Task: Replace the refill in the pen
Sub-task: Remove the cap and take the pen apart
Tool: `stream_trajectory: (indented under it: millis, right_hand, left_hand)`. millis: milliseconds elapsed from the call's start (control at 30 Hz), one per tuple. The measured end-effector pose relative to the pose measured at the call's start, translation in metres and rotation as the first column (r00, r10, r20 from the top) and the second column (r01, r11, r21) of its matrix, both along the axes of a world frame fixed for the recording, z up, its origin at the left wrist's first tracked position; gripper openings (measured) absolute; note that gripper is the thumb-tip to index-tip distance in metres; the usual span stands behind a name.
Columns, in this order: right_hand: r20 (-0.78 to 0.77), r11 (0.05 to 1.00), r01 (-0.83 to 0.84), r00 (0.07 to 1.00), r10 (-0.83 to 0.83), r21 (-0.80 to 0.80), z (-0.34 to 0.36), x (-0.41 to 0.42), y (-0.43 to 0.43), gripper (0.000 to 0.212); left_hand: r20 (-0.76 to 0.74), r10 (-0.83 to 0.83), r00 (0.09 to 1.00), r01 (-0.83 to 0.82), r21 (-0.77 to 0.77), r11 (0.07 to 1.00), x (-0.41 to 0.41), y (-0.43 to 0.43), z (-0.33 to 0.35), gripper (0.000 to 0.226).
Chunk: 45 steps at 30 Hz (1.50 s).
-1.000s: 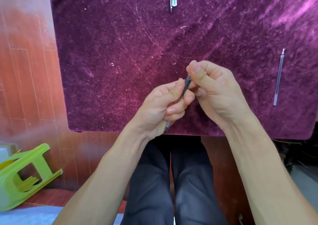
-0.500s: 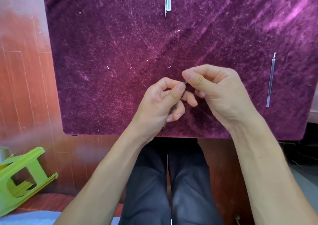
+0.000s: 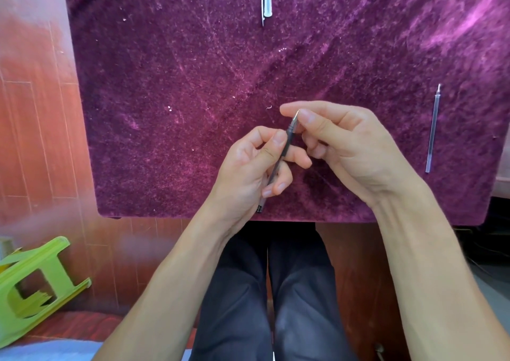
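Head view: both hands grip the pen [image 3: 287, 139] (left [image 3: 248, 172] barrel, right [image 3: 339, 142] tip).

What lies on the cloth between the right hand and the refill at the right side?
Nothing visible does. Only bare purple cloth lies between the right hand and the refill. That hand is busy, though: it pinches the tip of the pen, which the left hand holds.

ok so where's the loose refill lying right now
In the head view the loose refill lies on the purple cloth near its right edge, apart from the right hand, which works on the pen.
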State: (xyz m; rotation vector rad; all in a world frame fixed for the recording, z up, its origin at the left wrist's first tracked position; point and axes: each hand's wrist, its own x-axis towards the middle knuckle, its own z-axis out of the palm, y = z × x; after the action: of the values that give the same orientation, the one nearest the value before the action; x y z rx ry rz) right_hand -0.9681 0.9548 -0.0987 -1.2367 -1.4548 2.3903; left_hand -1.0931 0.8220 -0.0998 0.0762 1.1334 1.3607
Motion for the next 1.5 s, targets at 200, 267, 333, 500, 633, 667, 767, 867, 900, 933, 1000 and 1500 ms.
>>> stream_trajectory:
  millis: [200, 267, 333, 500, 633, 667, 767, 867, 900, 933, 1000, 1500]
  right_hand:
    - [0.031, 0.996, -0.033, 0.999, 0.031, 0.086, -0.003, 0.001, 0.003, 0.008]
    - [0.019, 0.994, -0.057, 0.998, 0.056, 0.097, -0.002, 0.003, 0.004, 0.012]
    - [-0.002, 0.994, -0.061, 0.998, 0.061, 0.096, -0.001, 0.004, 0.005, 0.017]
    - [-0.036, 0.996, -0.031, 0.999, 0.034, 0.083, 0.001, 0.005, 0.006, 0.016]
    - [-0.048, 0.996, -0.003, 0.999, 0.007, 0.085, 0.0, 0.007, 0.007, 0.015]
    - [-0.051, 0.996, 0.008, 0.999, -0.004, 0.085, -0.001, 0.007, 0.007, 0.014]
    - [-0.064, 0.995, 0.062, 0.996, -0.057, 0.083, -0.002, 0.006, 0.007, 0.013]
    - [-0.09, 0.991, 0.114, 0.99, -0.107, 0.072, -0.003, 0.004, 0.008, 0.013]
    - [-0.097, 0.989, 0.128, 0.988, -0.121, 0.071, -0.004, 0.003, 0.008, 0.013]
    - [-0.099, 0.987, 0.141, 0.986, -0.133, 0.074, -0.004, 0.003, 0.008, 0.013]
    - [-0.089, 0.983, 0.161, 0.984, -0.153, 0.091, -0.005, 0.002, 0.008, 0.012]
    - [0.172, 0.792, 0.089, 0.956, -0.239, 0.604, -0.016, -0.035, 0.031, 0.004]
  left_hand:
    - [-0.021, -0.02, 1.0, 0.02, 0.011, 1.0, 0.0, -0.004, -0.005, 0.017]
    - [-0.036, -0.033, 0.999, 0.033, 0.011, 0.999, 0.0, -0.004, -0.006, 0.015]
    - [-0.04, -0.036, 0.999, 0.037, 0.01, 0.999, -0.002, -0.004, -0.007, 0.016]
    - [-0.075, -0.042, 0.996, 0.045, 0.037, 0.998, -0.003, -0.005, -0.01, 0.013]
    - [-0.084, -0.05, 0.995, 0.053, 0.042, 0.998, -0.004, -0.005, -0.011, 0.012]
    - [-0.085, -0.051, 0.995, 0.055, 0.041, 0.998, -0.003, -0.005, -0.011, 0.012]
    - [-0.101, -0.049, 0.994, 0.052, 0.029, 0.998, -0.003, -0.005, -0.013, 0.012]
    - [-0.134, -0.05, 0.99, 0.053, 0.019, 0.998, -0.004, -0.006, -0.015, 0.012]
    - [-0.141, -0.049, 0.989, 0.052, 0.018, 0.998, -0.004, -0.006, -0.016, 0.012]
    - [-0.142, -0.045, 0.989, 0.048, 0.021, 0.999, -0.004, -0.007, -0.017, 0.012]
    - [-0.125, -0.027, 0.992, 0.032, 0.036, 0.999, -0.006, -0.008, -0.018, 0.014]
    - [-0.102, 0.157, 0.982, -0.163, -0.051, 0.985, -0.011, -0.001, -0.017, 0.022]
